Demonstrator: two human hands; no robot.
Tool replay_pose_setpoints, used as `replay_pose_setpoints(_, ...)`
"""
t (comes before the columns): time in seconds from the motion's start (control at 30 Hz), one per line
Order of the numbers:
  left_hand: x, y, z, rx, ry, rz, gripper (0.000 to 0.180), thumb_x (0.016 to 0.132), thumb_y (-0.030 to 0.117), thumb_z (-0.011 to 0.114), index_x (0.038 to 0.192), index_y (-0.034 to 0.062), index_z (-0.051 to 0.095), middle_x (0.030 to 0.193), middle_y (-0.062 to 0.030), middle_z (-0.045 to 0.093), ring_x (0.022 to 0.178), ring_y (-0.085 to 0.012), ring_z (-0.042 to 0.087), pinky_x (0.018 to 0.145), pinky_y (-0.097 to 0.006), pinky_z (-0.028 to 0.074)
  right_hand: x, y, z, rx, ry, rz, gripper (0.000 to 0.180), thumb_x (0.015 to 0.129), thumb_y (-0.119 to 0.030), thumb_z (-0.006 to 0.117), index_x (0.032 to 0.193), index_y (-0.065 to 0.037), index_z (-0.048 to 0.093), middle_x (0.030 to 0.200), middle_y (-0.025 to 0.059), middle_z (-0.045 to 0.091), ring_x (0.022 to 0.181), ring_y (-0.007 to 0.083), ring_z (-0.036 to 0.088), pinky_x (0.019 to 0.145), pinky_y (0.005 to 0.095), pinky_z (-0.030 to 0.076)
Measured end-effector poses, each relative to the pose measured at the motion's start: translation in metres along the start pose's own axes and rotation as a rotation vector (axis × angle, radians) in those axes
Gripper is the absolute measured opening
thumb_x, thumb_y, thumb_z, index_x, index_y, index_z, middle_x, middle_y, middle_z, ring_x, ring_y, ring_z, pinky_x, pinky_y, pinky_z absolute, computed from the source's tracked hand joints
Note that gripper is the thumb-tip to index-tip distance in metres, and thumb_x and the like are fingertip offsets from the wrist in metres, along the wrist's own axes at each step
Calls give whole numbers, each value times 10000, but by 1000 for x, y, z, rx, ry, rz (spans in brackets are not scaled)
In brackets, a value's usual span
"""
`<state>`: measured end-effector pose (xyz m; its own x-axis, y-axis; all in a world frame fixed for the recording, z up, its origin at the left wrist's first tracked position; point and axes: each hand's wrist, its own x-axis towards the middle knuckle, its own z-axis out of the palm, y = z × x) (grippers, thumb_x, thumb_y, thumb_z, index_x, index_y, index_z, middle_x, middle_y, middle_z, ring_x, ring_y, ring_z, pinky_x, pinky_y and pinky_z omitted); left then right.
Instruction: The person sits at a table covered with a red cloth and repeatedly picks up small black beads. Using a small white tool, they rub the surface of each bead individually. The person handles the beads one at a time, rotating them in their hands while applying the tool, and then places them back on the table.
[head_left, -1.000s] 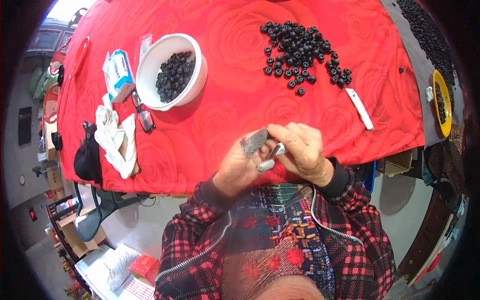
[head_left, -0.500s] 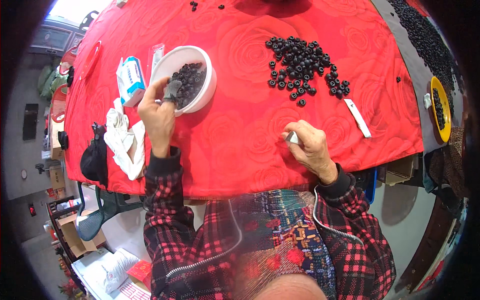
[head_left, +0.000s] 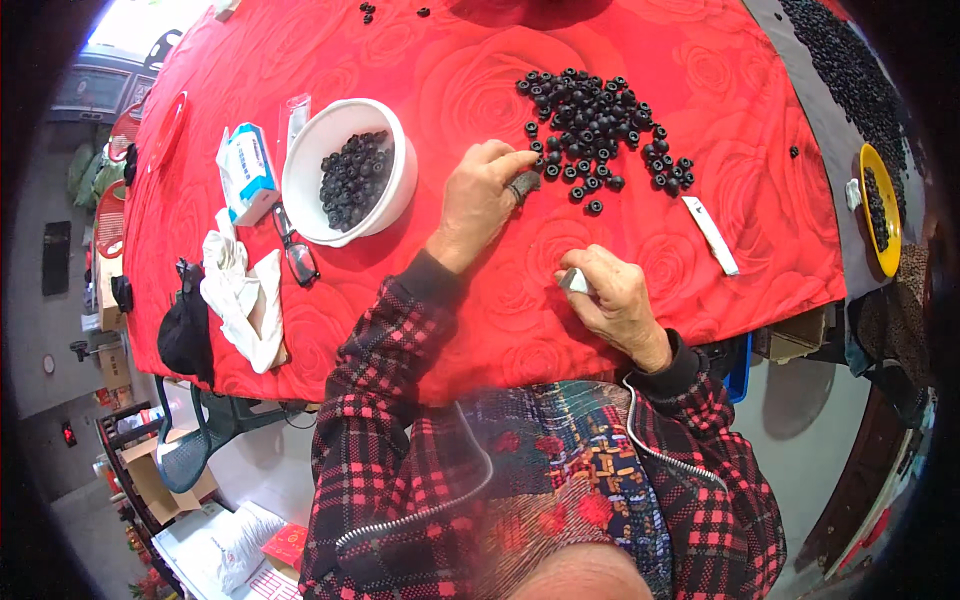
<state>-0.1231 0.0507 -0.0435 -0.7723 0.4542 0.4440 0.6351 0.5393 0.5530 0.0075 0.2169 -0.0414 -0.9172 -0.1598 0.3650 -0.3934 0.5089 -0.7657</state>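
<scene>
1. Head view, progress: some black beads lie inside the white bowl; a pile of beads remains on the red worktop, so work looks partly done.
2. Left hand is at the pile's edge, fingers bent; whether they pinch a bead, I cannot tell. Right hand pinches a small pale-tipped tool.
3. Around: eyeglasses just beside the bowl, white cloth; neither stands between left hand and pile.
</scene>
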Motion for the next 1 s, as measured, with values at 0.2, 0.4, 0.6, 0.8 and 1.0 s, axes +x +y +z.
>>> replay_pose_setpoints(0.2,14,-5,9,82,15,39,264,726,140,718,967,60,643,889,-103,610,855,-282,579,722,-373,471,0,0,2,-9,-14,10,269,680,-54,674,925,-51,564,748,118,551,671,304,593,540,377,467)
replay_pose_setpoints(0.4,-2,2,1,-344,-115,-121,218,810,113,661,997,18,600,876,-80,628,751,-192,600,626,-287,473,2,2,-6,175,101,68,276,710,-24,675,973,-44,595,729,86,520,604,210,542,528,315,418)
replay_pose_setpoints(0.6,-61,54,-42,-1399,-471,-817,222,854,173,653,996,9,605,820,-54,646,639,-92,596,516,-207,472,9,-20,-18,446,-13,91,297,751,-16,683,1043,-38,631,718,24,469,622,112,455,551,246,348)
replay_pose_setpoints(0.8,-102,66,-40,-1594,-388,-934,287,836,161,669,1068,2,610,873,-74,649,639,-95,603,501,-205,478,2,-27,-10,454,-144,-14,247,765,-31,677,1010,-45,645,739,33,510,649,140,508,574,268,384)
replay_pose_setpoints(1.0,-110,80,-52,-1639,-400,-901,294,841,157,662,1081,-1,604,872,-72,649,660,-87,600,505,-202,474,5,-42,-16,420,-159,-175,291,697,-17,733,977,-2,654,768,86,602,646,179,564,547,289,424)
